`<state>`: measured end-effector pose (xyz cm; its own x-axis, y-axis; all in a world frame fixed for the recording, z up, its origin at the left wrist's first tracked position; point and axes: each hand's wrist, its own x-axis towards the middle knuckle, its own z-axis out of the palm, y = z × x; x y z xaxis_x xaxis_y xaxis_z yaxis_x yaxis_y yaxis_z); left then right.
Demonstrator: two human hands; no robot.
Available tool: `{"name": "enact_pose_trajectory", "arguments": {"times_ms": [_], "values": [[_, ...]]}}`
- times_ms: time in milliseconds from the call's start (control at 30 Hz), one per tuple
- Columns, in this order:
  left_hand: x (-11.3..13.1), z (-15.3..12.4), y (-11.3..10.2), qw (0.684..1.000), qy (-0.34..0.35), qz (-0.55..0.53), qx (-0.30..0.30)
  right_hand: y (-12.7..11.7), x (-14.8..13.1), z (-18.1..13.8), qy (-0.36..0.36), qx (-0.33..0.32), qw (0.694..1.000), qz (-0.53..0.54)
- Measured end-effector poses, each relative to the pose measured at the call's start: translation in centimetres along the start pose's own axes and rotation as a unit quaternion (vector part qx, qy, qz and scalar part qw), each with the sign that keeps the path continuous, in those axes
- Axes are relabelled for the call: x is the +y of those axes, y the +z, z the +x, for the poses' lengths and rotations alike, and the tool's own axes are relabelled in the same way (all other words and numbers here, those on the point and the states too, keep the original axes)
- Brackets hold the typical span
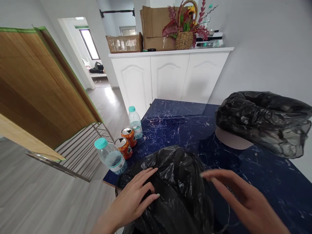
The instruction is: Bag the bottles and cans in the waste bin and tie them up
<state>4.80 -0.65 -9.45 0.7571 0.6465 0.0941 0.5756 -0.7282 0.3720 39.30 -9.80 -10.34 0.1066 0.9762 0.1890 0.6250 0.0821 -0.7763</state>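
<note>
A crumpled black plastic bag (180, 182) lies at the near edge of the dark blue marbled table (175, 123). My left hand (134, 198) rests on the bag's left side with its fingers spread and flat. My right hand (241, 198) hovers at the bag's right side, fingers stretched out and slightly blurred, holding nothing. Along the table's left edge stand two plastic water bottles with teal caps, one near (110, 157) and one far (135, 122), with two orange drink cans (126, 141) between them.
A bin lined with a second black bag (263, 120) sits at the table's right against the wall. A white cabinet (170, 74) behind carries cardboard boxes and a flower basket (186, 27). A bamboo mat on a metal rack (44, 97) stands at the left.
</note>
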Motion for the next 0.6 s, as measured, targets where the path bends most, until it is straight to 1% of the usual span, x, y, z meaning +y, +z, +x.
{"name": "enact_pose_trajectory", "arguments": {"times_ms": [33,67,133,167,200,233,267,300,367,400,433,500,567,600], "values": [[0.0,0.1,0.3,1.000,0.003,-0.001,-0.002,0.6,-0.9,1.9,-0.017,-0.022,1.000,-0.010],[0.0,0.2,0.6,1.000,0.010,-0.002,-0.005,1.5,-1.5,3.6,-0.052,-0.062,0.996,-0.035],[-0.3,0.7,1.1,1.000,0.023,0.004,-0.009,3.7,-1.6,6.1,-0.141,-0.137,0.973,-0.118],[-0.6,1.0,1.4,1.000,0.026,0.015,-0.006,4.7,-1.0,6.9,-0.166,-0.170,0.957,-0.163],[-0.9,1.4,1.6,0.999,0.023,0.031,0.003,5.6,0.0,7.5,-0.172,-0.191,0.944,-0.208],[-1.2,1.9,1.8,0.998,0.015,0.053,0.020,6.3,1.4,7.8,-0.160,-0.196,0.934,-0.251],[-1.5,2.3,1.9,0.996,0.004,0.077,0.042,6.6,3.0,8.0,-0.139,-0.184,0.928,-0.292],[-1.6,2.7,1.9,0.993,-0.008,0.100,0.066,6.7,4.6,8.0,-0.114,-0.155,0.923,-0.332],[-1.1,3.4,1.5,0.987,-0.014,0.117,0.107,6.2,7.4,7.3,-0.068,-0.073,0.911,-0.400],[-0.5,3.7,1.2,0.988,-0.002,0.105,0.114,5.7,8.3,6.7,-0.052,-0.036,0.904,-0.423],[0.3,4.0,0.7,0.991,0.019,0.080,0.108,5.1,8.8,5.9,-0.043,-0.008,0.899,-0.435],[2.5,4.6,-0.2,0.995,0.071,0.017,0.071,4.0,8.6,4.2,-0.051,0.021,0.900,-0.433],[4.3,5.3,-0.6,0.993,0.111,-0.029,0.016,3.2,7.7,2.9,-0.088,0.028,0.909,-0.407],[4.8,5.6,-0.6,0.992,0.121,-0.037,-0.008,3.0,7.4,2.5,-0.110,0.028,0.913,-0.392]]}}
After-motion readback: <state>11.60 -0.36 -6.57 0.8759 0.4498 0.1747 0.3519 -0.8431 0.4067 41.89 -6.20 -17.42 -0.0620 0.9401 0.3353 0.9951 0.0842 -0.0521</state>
